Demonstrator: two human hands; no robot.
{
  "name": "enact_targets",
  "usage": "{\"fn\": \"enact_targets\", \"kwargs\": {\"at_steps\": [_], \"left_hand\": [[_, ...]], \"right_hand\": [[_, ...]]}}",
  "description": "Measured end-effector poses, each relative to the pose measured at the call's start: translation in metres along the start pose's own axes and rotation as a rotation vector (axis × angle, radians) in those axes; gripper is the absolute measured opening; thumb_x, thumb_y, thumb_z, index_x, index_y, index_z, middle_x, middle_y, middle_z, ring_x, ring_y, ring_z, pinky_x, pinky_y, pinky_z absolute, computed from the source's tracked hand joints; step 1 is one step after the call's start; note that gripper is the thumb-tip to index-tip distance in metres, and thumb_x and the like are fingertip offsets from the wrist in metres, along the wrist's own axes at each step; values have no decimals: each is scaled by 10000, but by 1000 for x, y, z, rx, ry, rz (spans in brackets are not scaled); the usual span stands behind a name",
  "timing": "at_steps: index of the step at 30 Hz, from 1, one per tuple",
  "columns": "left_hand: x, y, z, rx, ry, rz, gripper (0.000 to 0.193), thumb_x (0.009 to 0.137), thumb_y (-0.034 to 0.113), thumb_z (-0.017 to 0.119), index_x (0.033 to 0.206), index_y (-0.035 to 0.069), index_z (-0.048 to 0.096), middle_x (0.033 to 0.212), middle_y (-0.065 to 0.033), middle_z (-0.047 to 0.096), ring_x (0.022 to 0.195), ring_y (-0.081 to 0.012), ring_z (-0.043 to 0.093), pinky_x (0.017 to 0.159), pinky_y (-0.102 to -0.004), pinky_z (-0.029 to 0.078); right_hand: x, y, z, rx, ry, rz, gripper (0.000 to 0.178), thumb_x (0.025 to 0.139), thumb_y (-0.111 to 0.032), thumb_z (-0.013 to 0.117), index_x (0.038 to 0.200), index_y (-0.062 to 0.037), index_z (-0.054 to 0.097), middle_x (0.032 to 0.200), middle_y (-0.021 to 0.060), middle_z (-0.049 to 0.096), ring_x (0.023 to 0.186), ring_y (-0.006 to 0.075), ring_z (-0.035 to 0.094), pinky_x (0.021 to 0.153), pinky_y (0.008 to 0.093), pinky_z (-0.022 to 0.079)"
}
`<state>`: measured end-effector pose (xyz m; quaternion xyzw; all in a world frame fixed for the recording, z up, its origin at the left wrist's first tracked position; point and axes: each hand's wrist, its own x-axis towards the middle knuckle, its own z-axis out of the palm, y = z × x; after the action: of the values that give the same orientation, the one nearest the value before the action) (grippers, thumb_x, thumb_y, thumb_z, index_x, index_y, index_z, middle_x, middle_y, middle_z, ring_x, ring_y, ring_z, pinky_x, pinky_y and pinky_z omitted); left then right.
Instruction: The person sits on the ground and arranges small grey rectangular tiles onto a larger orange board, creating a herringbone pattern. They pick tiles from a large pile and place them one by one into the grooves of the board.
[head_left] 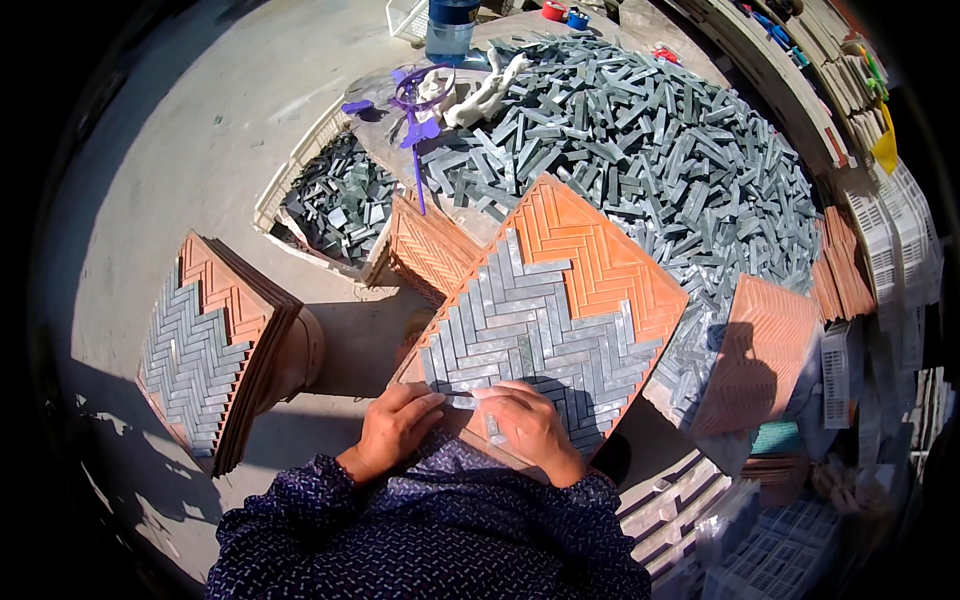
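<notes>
An orange herringbone mould tray [612,258] lies in front of me, its nearer part filled with grey stone strips [510,320]. Bare grooves show toward its far corner. At the tray's near edge, a short pale grey stone strip [461,402] sits between my two hands. My left hand [398,420] is closed, its fingertips at the strip's left end. Closed as well, my right hand [527,420] has its fingers at the right end. Another light strip [493,428] lies just below the right fingers. How firmly each hand grips is partly hidden.
A large heap of loose grey strips [640,130] covers the table beyond the tray. Left stands a stack of filled moulds [195,370]. A cream crate [290,165] holds dark pieces. White gloves [487,92], a purple wand-like object [420,132] and a water bottle [452,35] lie farther back.
</notes>
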<state>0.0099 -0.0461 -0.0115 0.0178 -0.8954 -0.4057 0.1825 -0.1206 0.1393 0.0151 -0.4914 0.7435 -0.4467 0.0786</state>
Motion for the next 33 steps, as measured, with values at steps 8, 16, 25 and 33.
{"fn": "enact_targets", "kwargs": {"at_steps": [8, 16, 25, 33], "left_hand": [[6, 4, 6, 76, 13, 16, 288, 669, 40, 757, 945, 46, 675, 870, -94, 631, 750, -274, 624, 640, -360, 510], [10, 13, 12, 154, 48, -17, 178, 682, 69, 738, 836, 75, 648, 819, -59, 612, 703, -262, 611, 590, -354, 494], [5, 5, 20, 254, 54, 108, 184, 628, 21, 691, 789, 90, 634, 768, -47, 564, 649, -241, 542, 545, -354, 446], [51, 3, -2, 202, 174, -28, 278, 761, 46, 687, 1024, 20, 600, 963, -128, 563, 834, -260, 566, 739, -328, 468]], "right_hand": [[0, 7, 8, -103, 5, -35, 222, 714, 67, 624, 901, -45, 669, 952, 64, 662, 918, 250, 609, 780, 353, 506], [-8, -10, -10, -128, 147, 153, 241, 746, 0, 675, 980, -31, 628, 873, 100, 635, 821, 292, 613, 726, 387, 496], [-83, 6, -46, -115, 569, 509, 119, 807, 33, 635, 923, 7, 645, 871, 123, 660, 698, 212, 628, 647, 291, 498], [-136, 14, -17, 290, 974, 777, 409, 915, -56, 526, 1308, 5, 432, 1124, 111, 562, 916, 141, 572, 766, 266, 483]]}}
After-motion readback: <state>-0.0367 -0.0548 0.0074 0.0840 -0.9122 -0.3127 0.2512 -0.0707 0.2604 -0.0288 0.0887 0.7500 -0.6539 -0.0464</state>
